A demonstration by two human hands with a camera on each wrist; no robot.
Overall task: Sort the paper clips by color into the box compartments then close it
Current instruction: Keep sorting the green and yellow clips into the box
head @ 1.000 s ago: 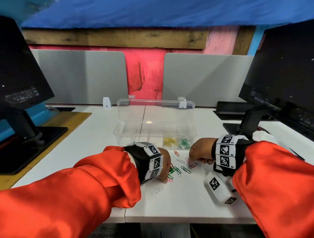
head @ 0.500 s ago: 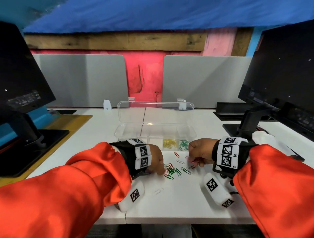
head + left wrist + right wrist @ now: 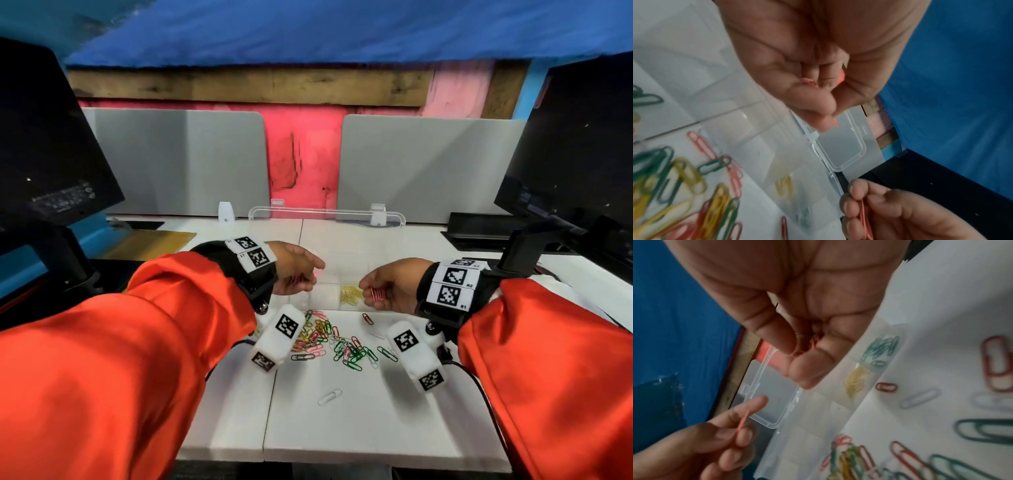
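The clear compartment box (image 3: 310, 297) stands at the back of the table with its lid (image 3: 325, 214) up. Yellow clips (image 3: 351, 294) lie in one compartment, and green clips (image 3: 881, 345) fill the one beside it. My left hand (image 3: 313, 274) hovers over the box's left part and pinches pink clips (image 3: 835, 122). My right hand (image 3: 368, 291) hangs over the box's right part, gripping a bunch of red clips (image 3: 378, 293). In front of the box lies a mixed pile of clips (image 3: 329, 339) in green, yellow, pink, red and white.
A single red clip (image 3: 367, 318) and a white clip (image 3: 329, 397) lie apart from the pile. Black monitors (image 3: 44, 144) (image 3: 582, 144) on stands flank the table on both sides. Grey divider panels (image 3: 178, 161) stand behind the box.
Both hands have lifted off the pile and moved back over the box, each carrying clips. The pile they covered now shows.
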